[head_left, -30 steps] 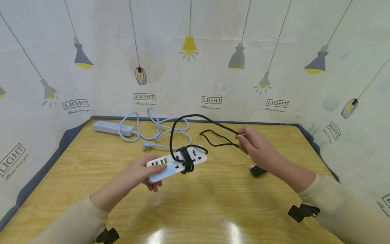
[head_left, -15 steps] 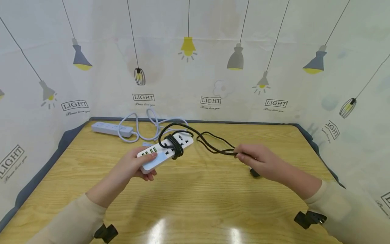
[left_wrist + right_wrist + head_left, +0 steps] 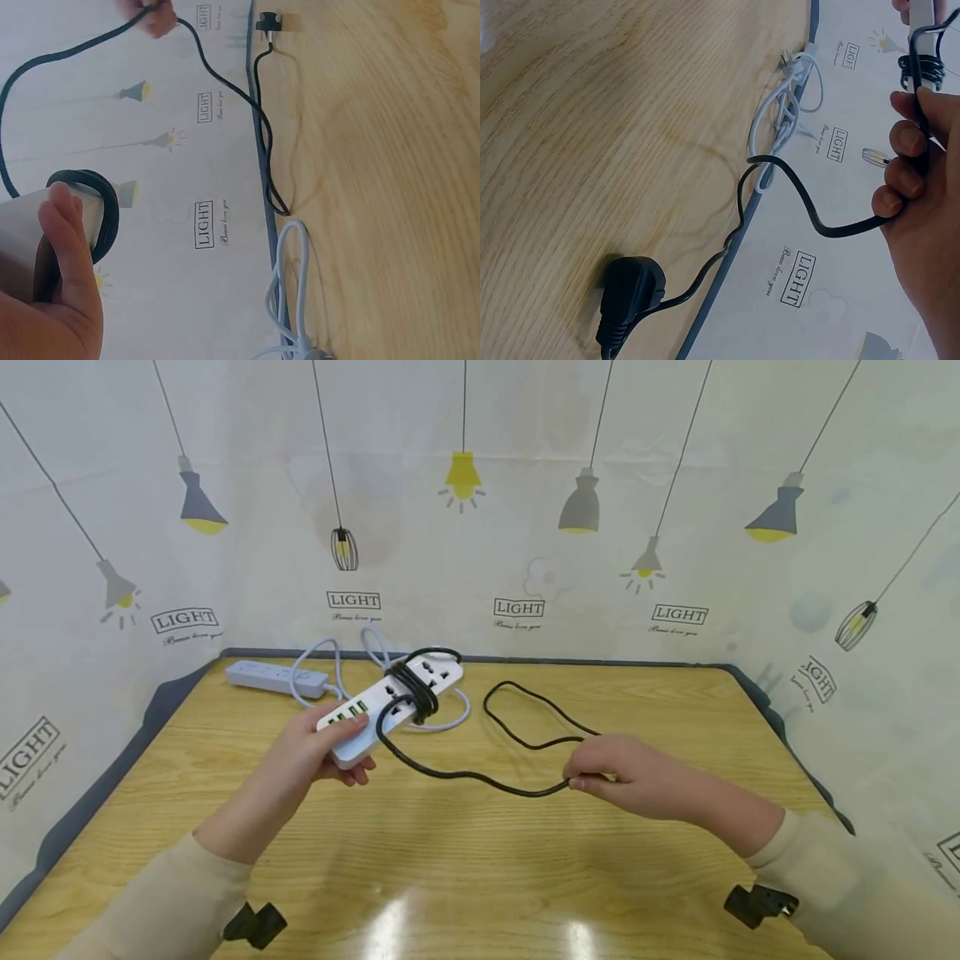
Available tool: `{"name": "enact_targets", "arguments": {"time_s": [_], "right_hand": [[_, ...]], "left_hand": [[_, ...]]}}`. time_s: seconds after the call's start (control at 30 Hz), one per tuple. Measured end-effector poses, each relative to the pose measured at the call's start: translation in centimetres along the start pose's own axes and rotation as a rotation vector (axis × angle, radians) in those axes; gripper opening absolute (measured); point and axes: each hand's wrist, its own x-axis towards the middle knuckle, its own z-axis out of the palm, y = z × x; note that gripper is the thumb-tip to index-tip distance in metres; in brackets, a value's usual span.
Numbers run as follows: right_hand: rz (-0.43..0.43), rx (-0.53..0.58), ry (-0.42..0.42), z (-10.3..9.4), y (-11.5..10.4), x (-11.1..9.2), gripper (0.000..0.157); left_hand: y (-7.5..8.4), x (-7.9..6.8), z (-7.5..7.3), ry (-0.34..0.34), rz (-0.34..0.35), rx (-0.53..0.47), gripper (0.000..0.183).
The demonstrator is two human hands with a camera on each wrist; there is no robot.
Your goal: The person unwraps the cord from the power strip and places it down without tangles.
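My left hand (image 3: 303, 747) holds a white power strip (image 3: 378, 702) by its USB-port end, thumb on top and fingers beneath. The strip is raised above the table and tilted, its far end pointing up and right. Several turns of black cord (image 3: 414, 689) are wound around its middle. From there the cord runs slack to my right hand (image 3: 637, 777), which grips it with curled fingers. Past that hand, the cord loops back over the table to a black plug (image 3: 634, 289), lying on the wood in the right wrist view. The head view hides the plug behind the right hand.
A second, pale power strip (image 3: 276, 677) lies at the table's back left. Its pale cord (image 3: 453, 722) is looped beside it, partly behind the held strip, with its plug (image 3: 789, 66) on the table. A lamp-printed cloth (image 3: 480, 552) stands around the wooden table (image 3: 480, 868).
My right hand has come lower and nearer, drawing the black cord down in front of the strip. The left hand has shifted the strip up and left.
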Motion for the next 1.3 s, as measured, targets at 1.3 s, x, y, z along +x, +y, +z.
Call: {"name": "enact_targets", "arguments": {"time_s": [1.3], "right_hand": [[0.653,0.018,0.234,-2.6,1.0,2.9,0.023]], "left_hand": [[-0.9,-1.1,2.4,-0.456,0.054,0.206,0.032]]}}
